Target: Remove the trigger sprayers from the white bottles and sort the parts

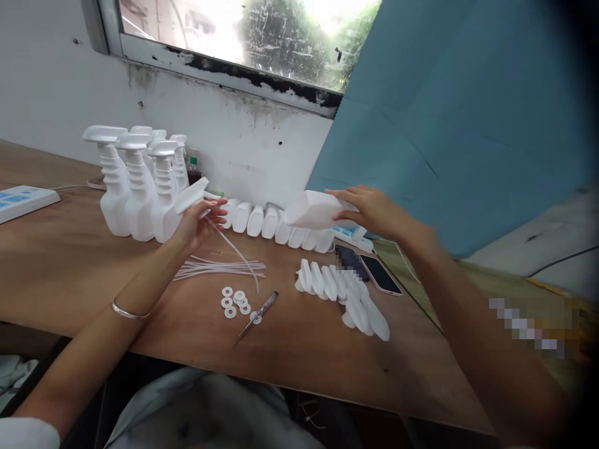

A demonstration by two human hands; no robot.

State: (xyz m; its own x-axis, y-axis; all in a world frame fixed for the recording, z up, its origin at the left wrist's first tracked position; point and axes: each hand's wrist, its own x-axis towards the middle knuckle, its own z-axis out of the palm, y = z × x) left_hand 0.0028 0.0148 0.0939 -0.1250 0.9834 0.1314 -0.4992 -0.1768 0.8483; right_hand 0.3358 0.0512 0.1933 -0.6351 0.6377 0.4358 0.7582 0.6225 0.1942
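Observation:
My left hand holds a white spray nozzle head, from which a thin white dip tube hangs down toward the table. In my right hand is a white plastic bottle, tilted on its side above a row of similar white bottles. Loose dip tubes lie in a bundle below my left hand. Several white ring washers are scattered nearer to me. More white nozzle heads lie lined up below my right hand.
Assembled white spray bottles stand together at the left. A screwdriver lies beside the washers. Two phones rest at the right, near a power strip. Another white-and-blue strip is at the far left. A blue curtain hangs behind.

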